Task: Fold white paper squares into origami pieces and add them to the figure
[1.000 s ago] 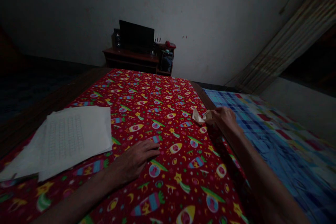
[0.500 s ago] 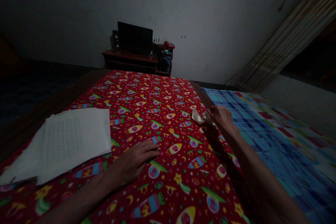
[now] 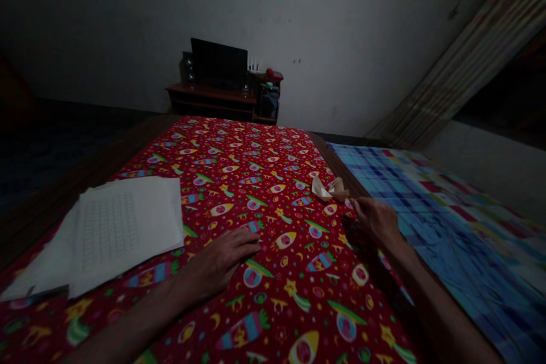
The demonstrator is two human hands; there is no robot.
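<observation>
My left hand [image 3: 219,261] lies flat, palm down and fingers stretched out, on a red cloth with a rocket print [image 3: 264,182]. My right hand [image 3: 377,220] hovers near the cloth's right edge with loosely curled fingers and nothing in it. Just beyond its fingertips a small crumpled piece of tan paper [image 3: 327,189] rests on the cloth, apart from the hand. A loose stack of white sheets [image 3: 111,227] lies on the cloth to the left of my left hand.
A blue checked cloth [image 3: 426,216] covers the surface on the right. A dark wooden edge runs along the left. At the far wall stands a low wooden cabinet [image 3: 213,99] with a dark screen [image 3: 219,62]. A striped curtain [image 3: 469,62] hangs at the upper right.
My right hand has let go of the crumpled paper and drawn back toward me. The paper stays on the cloth. My left hand has not moved.
</observation>
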